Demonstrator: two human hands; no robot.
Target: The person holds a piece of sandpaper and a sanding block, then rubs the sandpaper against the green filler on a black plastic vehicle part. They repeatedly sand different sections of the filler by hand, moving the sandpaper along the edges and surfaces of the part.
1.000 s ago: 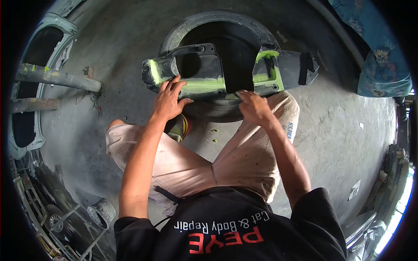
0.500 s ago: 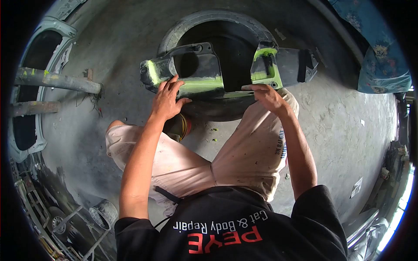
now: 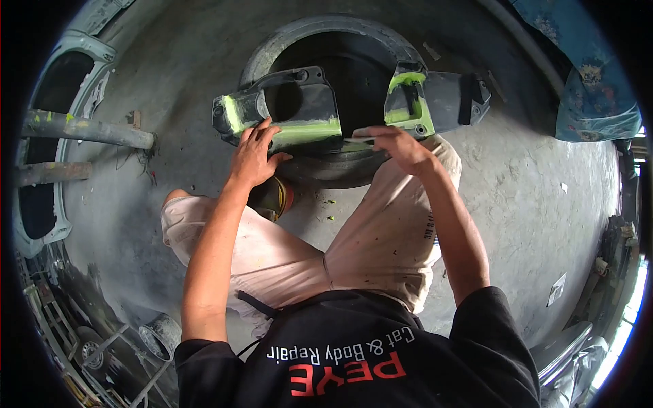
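Observation:
A dark plastic car panel [image 3: 303,92] with bright green filler or paint along its edges lies across a tyre [image 3: 272,53]. My left hand [image 3: 255,155] rests on the panel's near left edge, fingers spread and thumb out. At the narrow middle strip of the panel is my right hand [image 3: 401,148], its fingers together and stretched to the left. It pinches a thin, pale flat piece [image 3: 359,140] that looks like folded sandpaper, held against the strip. Its underside is hidden.
My shoe [image 3: 269,197] is just below the tyre. Green scraps [image 3: 330,201] lie on the concrete floor. Two pipe-like legs [image 3: 88,129] reach in from the left, and a blue patterned cloth [image 3: 595,102] hangs at the right.
My right hand has slid left along the panel's near edge, from the right-hand green section to the middle strip. The left hand keeps its place on the panel. The whole view has shifted slightly.

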